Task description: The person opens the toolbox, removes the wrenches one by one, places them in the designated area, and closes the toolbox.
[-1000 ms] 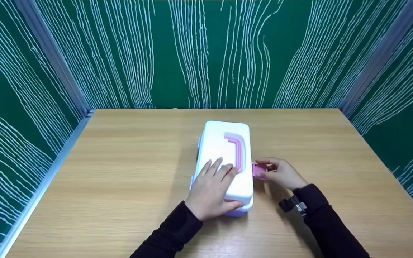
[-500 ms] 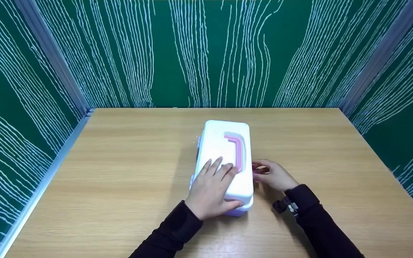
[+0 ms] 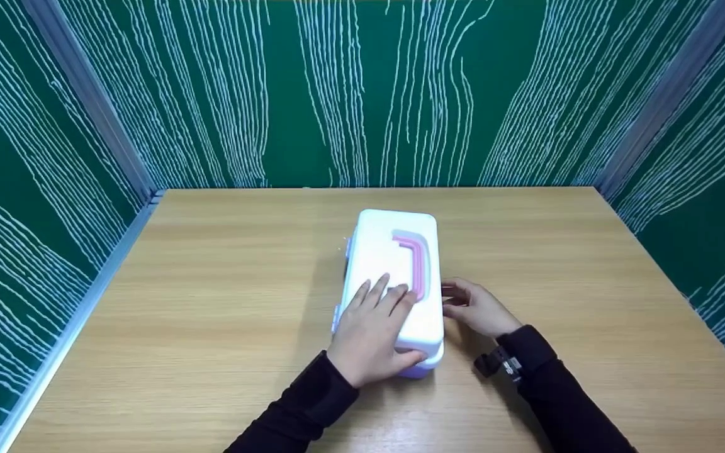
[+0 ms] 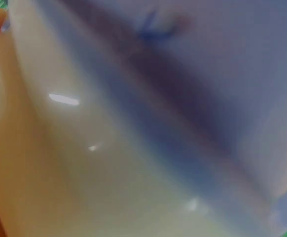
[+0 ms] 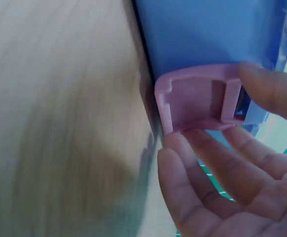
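A storage box with a white lid [image 3: 394, 245] and a bluish-purple base [image 5: 197, 34] stands lengthwise on the table. A pink carry handle [image 3: 418, 267] lies in a recess of the lid. My left hand [image 3: 372, 333] rests on the lid with fingers spread, its thumb at the near edge. At the box's right side, my right hand [image 3: 482, 309] pinches a pink latch [image 5: 195, 101]. In the right wrist view the thumb is on one edge of the latch and fingers touch the opposite edge. The head view hides this latch behind the hand and lid.
The wooden table [image 3: 211, 283] extends around the box. Green walls with white wavy lines [image 3: 312, 94] stand behind and at both sides. A hinge [image 3: 337, 318] sticks out on the box's left side. The left wrist view is blurred.
My right hand has moved left against the box's side, and the pink latch that stuck out has gone in close to the box. The left hand has stayed on the lid.
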The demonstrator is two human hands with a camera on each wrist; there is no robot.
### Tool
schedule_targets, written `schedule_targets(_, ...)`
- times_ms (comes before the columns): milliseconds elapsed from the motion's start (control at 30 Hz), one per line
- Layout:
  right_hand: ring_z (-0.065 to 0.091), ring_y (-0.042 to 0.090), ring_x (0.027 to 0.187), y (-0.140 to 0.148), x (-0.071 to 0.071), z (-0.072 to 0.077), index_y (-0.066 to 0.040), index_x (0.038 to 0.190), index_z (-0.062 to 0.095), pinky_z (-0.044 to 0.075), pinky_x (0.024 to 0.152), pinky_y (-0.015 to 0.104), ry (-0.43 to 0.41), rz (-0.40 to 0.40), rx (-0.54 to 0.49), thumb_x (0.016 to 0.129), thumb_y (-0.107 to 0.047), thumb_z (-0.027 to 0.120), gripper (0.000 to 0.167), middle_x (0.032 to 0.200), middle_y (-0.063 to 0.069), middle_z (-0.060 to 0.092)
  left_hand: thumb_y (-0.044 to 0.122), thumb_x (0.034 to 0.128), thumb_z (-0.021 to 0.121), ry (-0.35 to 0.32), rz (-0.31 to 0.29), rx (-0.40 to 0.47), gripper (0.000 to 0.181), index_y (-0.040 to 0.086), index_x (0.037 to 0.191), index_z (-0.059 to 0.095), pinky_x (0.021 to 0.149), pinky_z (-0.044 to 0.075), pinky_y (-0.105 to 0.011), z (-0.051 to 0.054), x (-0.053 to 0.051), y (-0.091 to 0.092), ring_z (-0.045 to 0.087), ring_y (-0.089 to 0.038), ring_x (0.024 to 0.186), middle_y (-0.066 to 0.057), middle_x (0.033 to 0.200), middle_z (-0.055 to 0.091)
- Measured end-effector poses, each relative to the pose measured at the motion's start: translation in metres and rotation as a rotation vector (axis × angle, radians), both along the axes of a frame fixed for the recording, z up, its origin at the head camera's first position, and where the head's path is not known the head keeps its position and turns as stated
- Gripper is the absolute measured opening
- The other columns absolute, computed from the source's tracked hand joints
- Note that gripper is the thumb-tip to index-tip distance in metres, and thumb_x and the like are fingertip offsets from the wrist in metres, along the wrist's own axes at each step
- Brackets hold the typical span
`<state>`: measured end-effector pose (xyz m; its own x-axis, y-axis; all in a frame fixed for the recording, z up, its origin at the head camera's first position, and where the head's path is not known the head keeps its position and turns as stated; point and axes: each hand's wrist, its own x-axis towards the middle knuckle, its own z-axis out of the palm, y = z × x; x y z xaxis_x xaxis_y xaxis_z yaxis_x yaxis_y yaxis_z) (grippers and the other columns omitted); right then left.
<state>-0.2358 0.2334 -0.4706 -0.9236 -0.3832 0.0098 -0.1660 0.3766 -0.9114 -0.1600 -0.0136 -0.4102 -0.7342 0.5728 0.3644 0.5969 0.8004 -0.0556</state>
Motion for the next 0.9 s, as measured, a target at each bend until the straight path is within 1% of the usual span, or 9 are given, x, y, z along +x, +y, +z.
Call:
schedule_targets(67, 0.055, 0.042, 0.124, -0.001, 0.001, 0.001, 0.009, 0.139, 0.044, 0.053, 0.095, 0.028, -0.019, 0.000, -0.016, 0.093, -0.007, 0.062, 0.051, 0.136, 0.031, 0.053, 0.070, 0.0752, 0.065, -0.038, 0.015, -0.005, 0.088, 0.016, 0.143, 0.047, 0.117, 0.032, -0.048, 0.003, 0.002, 0.002, 0.042, -0.031, 0.141, -0.004, 0.144, 0.053)
schedule_targets(133, 0.052, 0.044, 0.126, -0.002, 0.002, 0.002, 0.009, 0.141, 0.041, 0.054, 0.094, 0.028, -0.041, 0.002, -0.039, 0.094, -0.005, 0.060, 0.053, 0.138, 0.033, 0.051, 0.070, 0.0755, 0.065, -0.058, 0.029, -0.018, 0.089, 0.015, 0.143, 0.046, 0.117, 0.032, -0.048, 0.005, 0.004, 0.004, 0.041, -0.032, 0.141, -0.006, 0.145, 0.052)
schedule_targets(267, 0.052, 0.043, 0.127, -0.005, 0.005, 0.003, 0.009, 0.144, 0.037, 0.055, 0.093, 0.027, -0.068, -0.007, -0.082, 0.093, 0.001, 0.055, 0.054, 0.138, 0.034, 0.049, 0.071, 0.0736, 0.066, -0.050, 0.045, -0.051, 0.094, 0.014, 0.145, 0.044, 0.117, 0.032, -0.047, 0.007, 0.007, 0.011, 0.039, -0.034, 0.141, -0.010, 0.145, 0.050)
schedule_targets(400, 0.057, 0.035, 0.122, -0.009, 0.007, 0.004, 0.010, 0.144, 0.036, 0.055, 0.092, 0.026, -0.094, -0.053, -0.120, 0.096, 0.001, 0.047, 0.051, 0.140, 0.034, 0.047, 0.071, 0.0726, 0.068, -0.038, 0.020, -0.088, 0.099, 0.019, 0.152, 0.036, 0.118, 0.030, -0.048, 0.007, 0.009, 0.019, 0.034, -0.036, 0.144, -0.013, 0.152, 0.042)
schedule_targets(467, 0.058, 0.030, 0.120, -0.010, 0.009, 0.005, 0.010, 0.145, 0.036, 0.054, 0.092, 0.025, -0.106, -0.083, -0.135, 0.098, -0.002, 0.047, 0.050, 0.141, 0.033, 0.046, 0.070, 0.0720, 0.069, -0.043, -0.006, -0.109, 0.101, 0.024, 0.154, 0.031, 0.118, 0.029, -0.049, 0.008, 0.010, 0.024, 0.033, -0.037, 0.145, -0.013, 0.156, 0.036)
schedule_targets(533, 0.057, 0.028, 0.120, -0.013, 0.010, 0.006, 0.010, 0.145, 0.035, 0.052, 0.092, 0.023, -0.111, -0.107, -0.145, 0.099, -0.006, 0.047, 0.050, 0.143, 0.032, 0.046, 0.070, 0.0710, 0.070, -0.040, -0.029, -0.147, 0.101, 0.028, 0.154, 0.030, 0.117, 0.029, -0.052, 0.008, 0.011, 0.030, 0.034, -0.036, 0.144, -0.012, 0.158, 0.033)
schedule_targets(633, 0.055, 0.028, 0.122, -0.016, 0.012, 0.008, 0.010, 0.145, 0.035, 0.051, 0.093, 0.022, -0.116, -0.130, -0.153, 0.099, -0.009, 0.047, 0.052, 0.143, 0.031, 0.045, 0.070, 0.0692, 0.073, -0.022, -0.041, -0.202, 0.099, 0.031, 0.152, 0.033, 0.114, 0.032, -0.055, 0.006, 0.012, 0.036, 0.038, -0.034, 0.141, -0.010, 0.158, 0.032)
schedule_targets(733, 0.053, 0.029, 0.124, -0.018, 0.013, 0.008, 0.010, 0.145, 0.035, 0.049, 0.095, 0.022, -0.113, -0.149, -0.145, 0.100, -0.011, 0.045, 0.051, 0.143, 0.029, 0.046, 0.067, 0.0687, 0.075, 0.009, -0.032, -0.233, 0.092, 0.032, 0.147, 0.040, 0.112, 0.035, -0.055, 0.004, 0.012, 0.040, 0.040, -0.033, 0.140, -0.009, 0.157, 0.034)
schedule_targets(900, 0.053, 0.026, 0.124, -0.019, 0.012, 0.006, 0.008, 0.145, 0.038, 0.049, 0.094, 0.021, -0.121, -0.161, -0.152, 0.100, -0.011, 0.045, 0.049, 0.141, 0.027, 0.049, 0.061, 0.0658, 0.079, 0.094, -0.029, -0.191, 0.075, 0.029, 0.128, 0.053, 0.108, 0.041, -0.050, 0.002, 0.011, 0.040, 0.046, -0.032, 0.135, -0.007, 0.153, 0.042)
